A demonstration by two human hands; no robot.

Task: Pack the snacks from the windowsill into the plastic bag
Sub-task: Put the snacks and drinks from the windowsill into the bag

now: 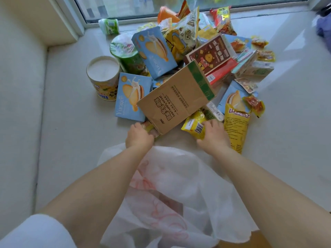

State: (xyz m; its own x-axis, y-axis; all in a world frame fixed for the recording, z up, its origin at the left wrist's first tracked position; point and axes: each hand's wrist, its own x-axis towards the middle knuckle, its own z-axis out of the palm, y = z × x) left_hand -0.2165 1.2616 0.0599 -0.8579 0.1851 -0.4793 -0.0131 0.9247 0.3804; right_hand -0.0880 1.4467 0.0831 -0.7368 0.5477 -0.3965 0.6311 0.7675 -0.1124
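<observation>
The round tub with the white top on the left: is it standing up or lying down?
Upright. The tub stands on the sill with its round white top facing up, beside a blue box.

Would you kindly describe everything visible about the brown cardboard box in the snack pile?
The brown cardboard box is plain corrugated card with black printed text, upside down in this view, and a green band along its far end. It lies tilted on the snack pile, over a blue biscuit box. Its near corner sits beside the left hand; whether they touch is unclear.
</observation>
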